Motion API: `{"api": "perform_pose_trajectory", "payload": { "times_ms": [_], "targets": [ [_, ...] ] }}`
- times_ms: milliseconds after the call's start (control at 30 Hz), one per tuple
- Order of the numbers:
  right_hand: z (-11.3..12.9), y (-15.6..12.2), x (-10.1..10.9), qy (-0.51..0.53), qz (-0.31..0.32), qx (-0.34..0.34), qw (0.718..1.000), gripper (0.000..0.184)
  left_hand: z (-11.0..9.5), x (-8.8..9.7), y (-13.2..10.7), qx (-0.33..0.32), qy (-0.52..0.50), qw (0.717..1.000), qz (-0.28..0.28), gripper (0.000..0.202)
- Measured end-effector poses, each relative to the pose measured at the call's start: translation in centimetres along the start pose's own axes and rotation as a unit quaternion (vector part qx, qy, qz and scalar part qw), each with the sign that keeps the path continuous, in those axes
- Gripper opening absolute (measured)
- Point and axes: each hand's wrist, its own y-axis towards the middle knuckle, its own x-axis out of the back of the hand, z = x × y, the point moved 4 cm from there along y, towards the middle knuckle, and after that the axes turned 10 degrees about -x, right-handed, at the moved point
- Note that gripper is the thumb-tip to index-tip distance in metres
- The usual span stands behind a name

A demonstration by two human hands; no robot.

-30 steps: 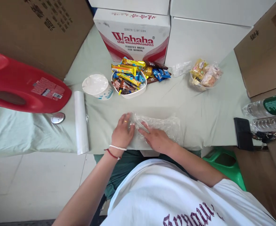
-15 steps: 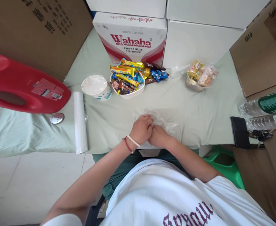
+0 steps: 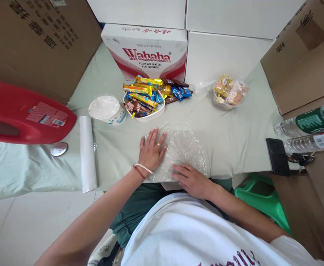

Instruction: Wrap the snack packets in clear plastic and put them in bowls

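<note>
A crinkled sheet of clear plastic film point(image 3: 186, 146) lies spread on the cloth-covered table in front of me. My left hand point(image 3: 152, 149), with a ring and two bracelets at the wrist, rests flat on its left side, fingers stretched out. At the near edge, my right hand point(image 3: 191, 180) touches the film with its fingers extended to the left. Neither hand grips anything. Beyond the film stands a white bowl point(image 3: 151, 117) heaped with wrapped snack bars point(image 3: 144, 98). Left of it is a white paper tub point(image 3: 106, 110) covered with clear film.
A white plastic roll point(image 3: 87, 155) lies at left, near a round metallic disc point(image 3: 59, 149) and a red jug point(image 3: 40, 118). Wrapped snacks fill a clear bowl point(image 3: 228, 94) at back right. Bottles point(image 3: 313, 123) and a black wallet-like item point(image 3: 277, 157) sit right; cartons point(image 3: 148, 55) line the back.
My hands were together over the bunched film. They have moved apart, left hand to the left and right hand slightly nearer, and the film now lies wider and flatter. The view has shifted slightly.
</note>
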Motion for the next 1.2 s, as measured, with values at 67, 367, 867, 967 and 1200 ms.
{"api": "perform_pose_trajectory", "payload": {
  "times_ms": [67, 367, 867, 967, 1200],
  "targets": [
    [-0.4, -1.4, 1.3, 0.057, 0.042, 0.007, 0.997, 0.037, 0.2, -0.1, -1.0, 0.005, 0.015, 1.0, 0.024, 0.061],
    [-11.5, 10.1, 14.1, 0.06, -0.171, -0.242, 0.953, 0.032, 0.4, -0.7, -1.5, 0.005, 0.03, 0.999, 0.035, 0.06],
    [-20.3, 25.8, 20.8, -0.099, -0.179, -0.467, 0.86, 0.034, 0.4, 0.1, -1.5, 0.005, -0.036, 0.999, 0.012, 0.059],
    [-19.3, 27.0, 19.7, -0.091, -0.168, -0.385, 0.903, 0.038, 0.4, 0.0, -1.6, 0.01, -0.039, 0.999, 0.012, 0.059],
    [-17.5, 30.0, 17.9, -0.144, -0.109, -0.345, 0.921, 0.049, 0.2, 0.1, -1.5, 0.01, -0.03, 0.999, 0.018, 0.059]
  ]
}}
